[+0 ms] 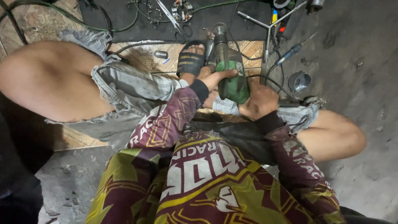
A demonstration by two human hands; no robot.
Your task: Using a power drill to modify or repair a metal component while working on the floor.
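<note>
A green power drill (233, 81) with a grey metal front end lies lengthwise, nose pointing away from the person toward a black mat (124, 16). Its green body sits just short of the mat, beside a sandalled foot (191, 60); the rear part is covered by two hands.

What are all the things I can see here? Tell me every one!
power drill: one, green and grey, held in both hands.
scissors: one pair, silver, on the black mat at top.
black mat: one, top of view.
cross wrench: one, silver, top right.
screwdriver: one, blue handle, right of the drill.
metal cup: one, grey, on the concrete.
sandal: one, black, on the foot.
left hand: on the drill's body.
right hand: on the drill's rear.
</note>
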